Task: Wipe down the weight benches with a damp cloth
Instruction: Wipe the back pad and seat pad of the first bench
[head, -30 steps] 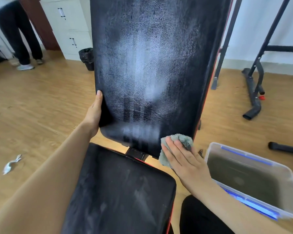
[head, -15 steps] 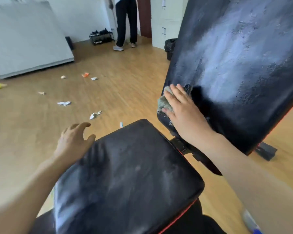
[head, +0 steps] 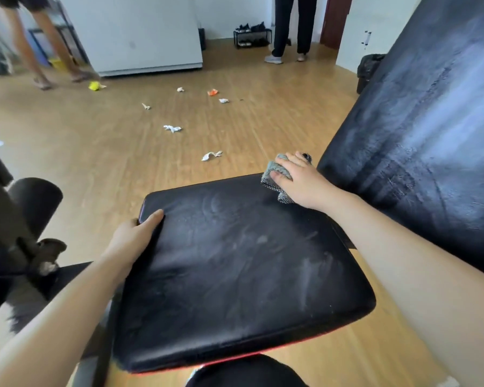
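Note:
The black padded bench seat (head: 235, 272) fills the middle of the head view, dusty with pale smears. The raised black backrest (head: 419, 141) stands at the right, streaked grey. My right hand (head: 299, 180) presses a grey cloth (head: 274, 174) flat on the seat's far right corner, next to the backrest's lower end. My left hand (head: 136, 236) grips the seat's left edge, thumb lying on top of the pad.
Crumpled paper scraps (head: 211, 155) litter the wooden floor beyond the seat. A black foam roller and frame (head: 34, 202) stand at the left. One person stands at the back (head: 289, 26), another walks at far left (head: 39, 43). A black bin (head: 368, 68) sits behind the backrest.
My right hand has carried the cloth off the backrest's lower edge onto the seat's far corner. My left hand came down and took hold of the seat's left edge. The view swung left.

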